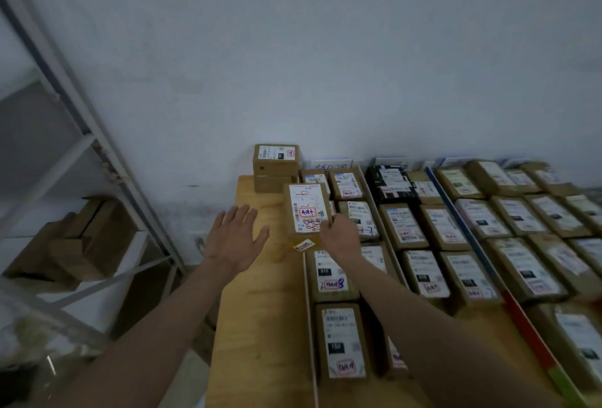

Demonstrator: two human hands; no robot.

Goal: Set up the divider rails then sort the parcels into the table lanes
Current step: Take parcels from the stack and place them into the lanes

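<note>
The held parcel (306,210) is a flat cardboard box with its long axis running away from the person toward the wall (325,49), its white label facing up and bearing red and black handwriting. It hangs above the left part of the wooden table (257,310), over the near end of the leftmost lane's far boxes. The right hand (340,238) pinches its near right corner, fingers curled round the edge. The left hand (234,238) is spread wide, fingers straight, holding nothing, just left of the parcel over bare wood.

A thin pale divider rail (309,316) runs lengthwise beside the first lane; a blue rail (462,228) with red and green near sections separates lanes further right. Rows of labelled parcels (423,251) fill the lanes, their print blurred and unreadable; those at the right edge are cut off. 2 stacked boxes (275,166) stand at the table's far left corner. A metal shelf (81,153) on the left holds brown cartons (68,245), partly dim.
</note>
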